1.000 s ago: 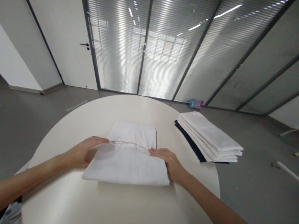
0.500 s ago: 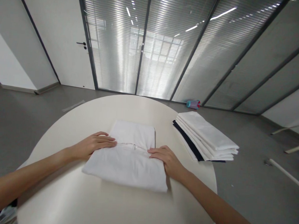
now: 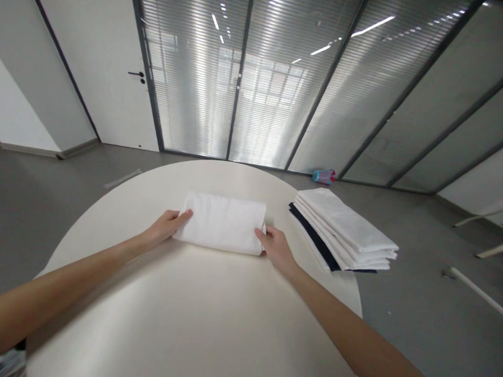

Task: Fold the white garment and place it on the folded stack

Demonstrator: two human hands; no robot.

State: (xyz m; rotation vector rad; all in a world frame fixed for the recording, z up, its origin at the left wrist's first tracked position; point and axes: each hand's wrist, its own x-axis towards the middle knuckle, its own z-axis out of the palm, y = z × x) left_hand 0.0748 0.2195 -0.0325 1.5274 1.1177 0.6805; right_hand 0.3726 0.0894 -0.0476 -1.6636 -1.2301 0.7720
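Observation:
A white garment (image 3: 224, 222), folded into a compact rectangle, lies on the round white table (image 3: 194, 320) in front of me. I cannot make out which kind of garment it is. My left hand (image 3: 168, 226) grips its left edge, thumb on top and the other fingers hidden beneath. At the opposite end, my right hand (image 3: 277, 247) pinches the right edge near its front corner, the thumb over the cloth and the fingers behind it.
A stack of folded white cloths (image 3: 344, 224) with a dark navy piece (image 3: 316, 240) low in it lies at the table's right edge. On the floor beyond is a blue and pink cylindrical object (image 3: 324, 176). Light-coloured furniture legs (image 3: 482, 290) stand at the right.
The near half of the garment has been folded away from me over the far half, making it smaller. Both hands went from lying flat on the cloth to gripping its side edges.

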